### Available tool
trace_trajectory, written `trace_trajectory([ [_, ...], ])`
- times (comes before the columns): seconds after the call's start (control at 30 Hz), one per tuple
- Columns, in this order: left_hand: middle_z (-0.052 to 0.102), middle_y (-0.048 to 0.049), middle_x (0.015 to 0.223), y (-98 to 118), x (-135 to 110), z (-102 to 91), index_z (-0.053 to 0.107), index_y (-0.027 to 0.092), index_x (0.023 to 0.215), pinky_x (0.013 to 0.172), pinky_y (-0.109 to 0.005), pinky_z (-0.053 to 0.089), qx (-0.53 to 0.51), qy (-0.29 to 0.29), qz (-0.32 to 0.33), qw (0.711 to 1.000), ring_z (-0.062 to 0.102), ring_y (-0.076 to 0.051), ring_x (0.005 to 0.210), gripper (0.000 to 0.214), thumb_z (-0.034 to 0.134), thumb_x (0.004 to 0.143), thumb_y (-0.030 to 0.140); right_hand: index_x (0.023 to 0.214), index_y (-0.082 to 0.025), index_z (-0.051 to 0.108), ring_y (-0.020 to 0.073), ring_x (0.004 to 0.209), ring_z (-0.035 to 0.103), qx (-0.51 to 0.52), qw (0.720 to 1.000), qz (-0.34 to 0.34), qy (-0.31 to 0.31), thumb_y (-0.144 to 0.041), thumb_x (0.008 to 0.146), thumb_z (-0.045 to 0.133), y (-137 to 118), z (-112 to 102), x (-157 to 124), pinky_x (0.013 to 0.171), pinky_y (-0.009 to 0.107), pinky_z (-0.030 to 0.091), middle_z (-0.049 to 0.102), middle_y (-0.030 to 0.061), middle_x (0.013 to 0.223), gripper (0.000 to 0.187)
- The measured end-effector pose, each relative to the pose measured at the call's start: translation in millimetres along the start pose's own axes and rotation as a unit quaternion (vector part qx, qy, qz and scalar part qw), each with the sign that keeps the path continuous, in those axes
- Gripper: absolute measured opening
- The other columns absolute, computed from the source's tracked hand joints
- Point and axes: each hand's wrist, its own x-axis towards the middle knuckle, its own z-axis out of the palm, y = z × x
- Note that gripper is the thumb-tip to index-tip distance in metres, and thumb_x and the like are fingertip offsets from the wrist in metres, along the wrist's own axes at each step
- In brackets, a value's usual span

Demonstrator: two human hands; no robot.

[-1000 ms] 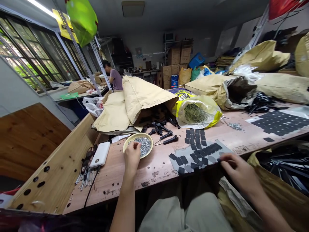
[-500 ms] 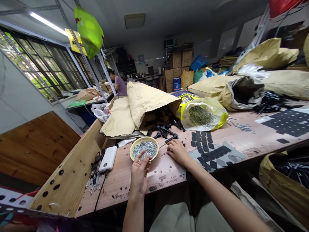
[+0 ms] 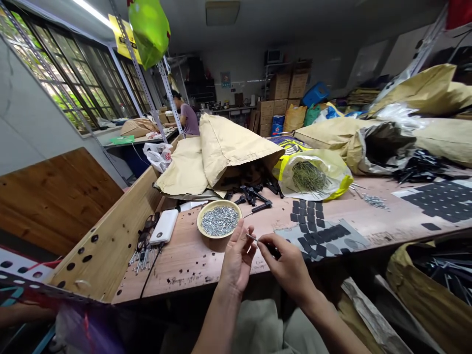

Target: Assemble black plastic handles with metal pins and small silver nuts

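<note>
My left hand (image 3: 238,260) is raised in front of the bowl, its thumb and fingertips pinched together. Whatever lies between them is too small to make out. My right hand (image 3: 287,263) pinches a thin metal rod (image 3: 252,237), whose far end meets the left fingertips. Just beyond the hands stands a round cream bowl (image 3: 199,227) full of small shiny metal pieces (image 3: 220,220). Behind it, black plastic parts (image 3: 254,195) spill from the mouth of a large brown paper sack (image 3: 236,142). One black part with a metal shaft (image 3: 262,206) lies closest to the hands.
On the left are a white power bank (image 3: 164,226) with a cable, glasses (image 3: 145,231) and loose metal rods (image 3: 142,259), beside a wooden side board (image 3: 99,246). To the right lie black pads (image 3: 324,236) and a clear-yellow bag (image 3: 313,174) of thin rods. A person (image 3: 189,118) sits far back.
My right hand has lifted a thin metal rod from the table and moved left towards me. My left hand has drawn back from the bowl to meet it. The camera view has shifted slightly.
</note>
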Motion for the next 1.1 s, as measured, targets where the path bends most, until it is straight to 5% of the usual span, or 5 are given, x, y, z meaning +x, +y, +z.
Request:
trace_trajectory([
  [0.2,0.076,-0.0048,0.106,1,1,-6.0,0.070,0.025,0.126,0.071,-0.018,0.052,0.053,-0.007,0.029,0.998,0.070,-0.010,0.084,0.056,0.087,0.073,0.019,0.095,-0.023,0.065,0.0195,0.078,0.069,-0.034,0.999,0.020,0.022,-0.034,0.099,0.053,-4,0,1,0.074,0.029,0.051,0.073,0.0036,0.090,0.017],
  [0.5,0.079,-0.0070,0.097,-8,6,-12.4,0.063,0.022,0.139,0.082,-0.021,0.048,0.136,-0.009,0.169,0.976,0.068,-0.012,0.087,0.080,0.092,0.066,0.031,0.098,-0.024,0.064,0.0203,0.080,0.069,-0.048,0.998,0.030,0.005,-0.038,0.102,0.048,-9,3,-3,0.073,0.029,0.049,0.073,0.0040,0.092,0.021],
  [0.87,0.078,-0.0073,0.095,-11,5,-18.2,0.062,0.022,0.140,0.077,-0.020,0.048,0.163,-0.014,0.171,0.972,0.068,-0.012,0.085,0.078,0.090,0.068,0.030,0.092,-0.023,0.065,0.0201,0.079,0.067,-0.016,0.999,0.043,-0.029,-0.041,0.104,0.045,-7,1,-2,0.072,0.029,0.049,0.071,0.0048,0.089,0.029],
  [1.1,0.079,-0.0088,0.093,-15,6,-18.8,0.056,0.018,0.145,0.081,-0.023,0.052,0.186,-0.027,0.180,0.966,0.070,-0.014,0.085,0.085,0.089,0.069,0.035,0.099,-0.023,0.065,0.0197,0.077,0.066,0.003,0.998,0.057,0.000,-0.044,0.102,0.049,-6,2,-5,0.071,0.028,0.049,0.071,0.0048,0.088,0.026],
])
